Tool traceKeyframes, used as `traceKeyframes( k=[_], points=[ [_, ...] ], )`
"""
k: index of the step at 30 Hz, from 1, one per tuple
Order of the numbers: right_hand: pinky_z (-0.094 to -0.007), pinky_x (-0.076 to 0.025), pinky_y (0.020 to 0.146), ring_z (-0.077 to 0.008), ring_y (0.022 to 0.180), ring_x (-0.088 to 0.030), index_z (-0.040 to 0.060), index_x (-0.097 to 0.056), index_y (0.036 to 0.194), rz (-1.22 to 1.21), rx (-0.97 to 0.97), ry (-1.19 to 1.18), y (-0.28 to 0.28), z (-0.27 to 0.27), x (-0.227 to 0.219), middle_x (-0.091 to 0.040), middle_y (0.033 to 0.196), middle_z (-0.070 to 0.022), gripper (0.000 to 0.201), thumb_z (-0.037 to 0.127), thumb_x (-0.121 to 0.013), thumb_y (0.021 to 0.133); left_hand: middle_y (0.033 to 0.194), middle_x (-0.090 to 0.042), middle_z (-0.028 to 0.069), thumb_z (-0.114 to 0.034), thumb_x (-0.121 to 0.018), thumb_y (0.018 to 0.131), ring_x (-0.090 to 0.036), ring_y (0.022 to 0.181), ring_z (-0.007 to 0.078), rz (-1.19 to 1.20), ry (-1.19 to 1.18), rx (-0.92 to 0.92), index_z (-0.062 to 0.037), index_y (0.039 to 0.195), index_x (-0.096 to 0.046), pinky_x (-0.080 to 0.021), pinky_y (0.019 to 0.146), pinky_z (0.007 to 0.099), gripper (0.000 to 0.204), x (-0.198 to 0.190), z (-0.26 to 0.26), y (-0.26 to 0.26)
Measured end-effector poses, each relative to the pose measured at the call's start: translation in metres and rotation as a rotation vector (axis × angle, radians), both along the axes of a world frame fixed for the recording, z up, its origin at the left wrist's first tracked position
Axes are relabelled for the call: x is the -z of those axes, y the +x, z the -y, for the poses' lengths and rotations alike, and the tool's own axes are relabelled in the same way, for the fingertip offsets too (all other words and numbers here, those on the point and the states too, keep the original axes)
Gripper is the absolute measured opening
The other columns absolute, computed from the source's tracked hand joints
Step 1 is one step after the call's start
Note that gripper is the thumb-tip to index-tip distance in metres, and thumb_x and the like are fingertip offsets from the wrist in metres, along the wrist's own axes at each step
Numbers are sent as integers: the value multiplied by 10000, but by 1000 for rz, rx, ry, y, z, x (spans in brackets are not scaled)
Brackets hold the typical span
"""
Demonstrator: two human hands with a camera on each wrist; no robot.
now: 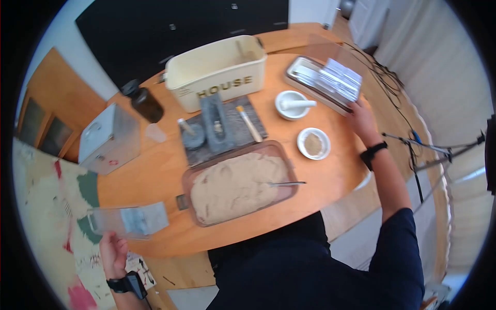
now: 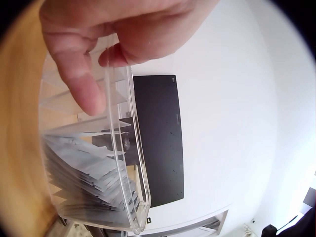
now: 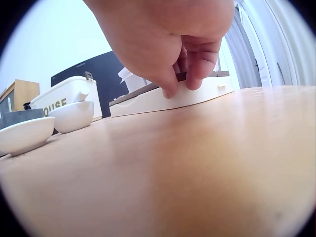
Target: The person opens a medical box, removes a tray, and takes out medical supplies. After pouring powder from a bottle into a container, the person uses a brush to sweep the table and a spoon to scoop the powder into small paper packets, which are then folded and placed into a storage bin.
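Observation:
My left hand (image 1: 114, 254) pinches the wall of a clear plastic box (image 1: 103, 221) at the table's left front edge. In the left wrist view the thumb lies over the wall of the box, and a stack of thin grey-white packets (image 2: 94, 173) fills one end. At the far right, my right hand (image 1: 363, 121) grips the near end of a long cream tray (image 1: 330, 101) with a brown rim. Silvery packets (image 1: 339, 78) lie in and across this tray. In the right wrist view, the thumb and fingers (image 3: 197, 74) close on its rim, and the tray sits low at the tabletop.
Mid-table are a sand-filled tray (image 1: 187, 199) with a thin tool, a white bowl of powder (image 1: 326, 151), a mortar (image 1: 289, 112) with pestle, and a dark board (image 1: 253, 111) with a brush. Behind stand a cream HOUSE bin (image 1: 222, 85), brown bottle (image 1: 147, 106) and lidded box (image 1: 121, 139).

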State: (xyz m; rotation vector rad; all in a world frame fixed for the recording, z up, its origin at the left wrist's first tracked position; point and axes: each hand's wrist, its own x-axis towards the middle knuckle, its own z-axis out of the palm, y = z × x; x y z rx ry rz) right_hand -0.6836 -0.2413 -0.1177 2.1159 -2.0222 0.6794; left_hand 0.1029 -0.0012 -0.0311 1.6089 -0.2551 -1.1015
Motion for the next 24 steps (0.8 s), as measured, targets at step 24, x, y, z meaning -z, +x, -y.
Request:
traceKeyframes(
  k=[24],
  points=[
    [-361,-514,619,-246,746,-633,30,-605,1112,213,-385,-196,156,-136,-112,-636,1001,-126,362,5,-730,773,760,-632,85,-195,-555,949,-668,568,211,57,-30,218,-63,951,-567,-568,451,305,133,-72,-5,-165]
  ],
)
